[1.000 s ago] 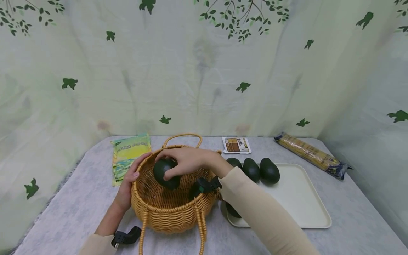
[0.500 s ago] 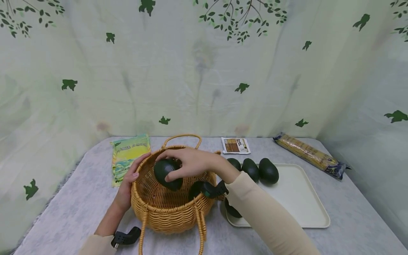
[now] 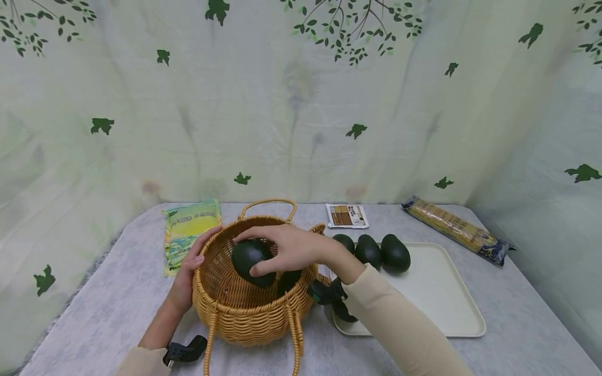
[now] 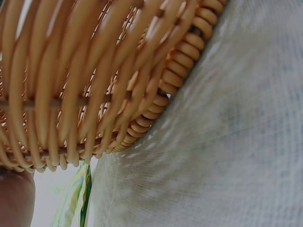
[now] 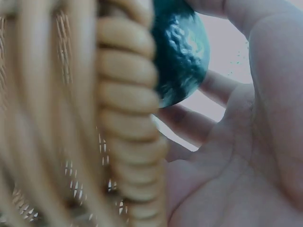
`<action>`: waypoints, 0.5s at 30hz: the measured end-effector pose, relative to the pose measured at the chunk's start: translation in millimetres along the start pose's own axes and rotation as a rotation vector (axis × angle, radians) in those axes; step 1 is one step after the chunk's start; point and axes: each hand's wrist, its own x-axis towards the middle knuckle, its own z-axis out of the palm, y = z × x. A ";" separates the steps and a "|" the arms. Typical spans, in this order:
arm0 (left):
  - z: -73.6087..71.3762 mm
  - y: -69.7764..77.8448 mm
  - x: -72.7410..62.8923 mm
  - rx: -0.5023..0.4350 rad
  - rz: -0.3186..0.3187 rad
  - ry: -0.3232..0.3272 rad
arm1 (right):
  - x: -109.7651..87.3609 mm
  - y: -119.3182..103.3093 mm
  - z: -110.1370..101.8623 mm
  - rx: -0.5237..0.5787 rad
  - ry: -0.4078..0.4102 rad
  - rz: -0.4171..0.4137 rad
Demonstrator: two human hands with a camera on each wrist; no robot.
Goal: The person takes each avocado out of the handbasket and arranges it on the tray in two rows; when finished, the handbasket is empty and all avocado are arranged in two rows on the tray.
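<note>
In the head view, my right hand [image 3: 291, 248] holds a dark green avocado [image 3: 251, 263] between thumb and fingers, over the mouth of the wicker basket [image 3: 249, 318]. The right wrist view shows the same avocado [image 5: 182, 56] against the fingers, beside the basket's coiled rim [image 5: 128, 113]. A second avocado [image 3: 288, 282] lies inside the basket, partly covered by the right hand. My left hand [image 3: 185, 277] grips the basket's left side near the rim. Woven canes of the basket [image 4: 80, 80] fill much of the left wrist view, where only a bit of that hand shows.
Right of the basket, a white tray [image 3: 437, 292] bears several avocados [image 3: 395, 254], one near its front corner [image 3: 343, 312] partly behind my right wrist. Behind stand a yellow-green packet [image 3: 190, 224], a small white-brown packet [image 3: 347, 215] and a long noodle-like package [image 3: 456, 230].
My right hand and the avocado in it have shifted slightly right and toward the basket's near side. My left hand keeps its place on the basket.
</note>
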 end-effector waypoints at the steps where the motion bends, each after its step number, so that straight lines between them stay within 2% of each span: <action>1: 0.0 -0.2 0.2 -0.003 0.003 -0.001 | -1.5 0.5 0.7 -0.007 0.005 -0.009; 10: -1.6 -3.9 2.0 -0.023 0.043 -0.043 | -16.6 1.7 9.1 0.037 0.070 -0.065; 15: -0.4 -3.4 2.3 -0.011 0.039 -0.025 | -24.5 2.2 14.5 0.090 0.136 -0.065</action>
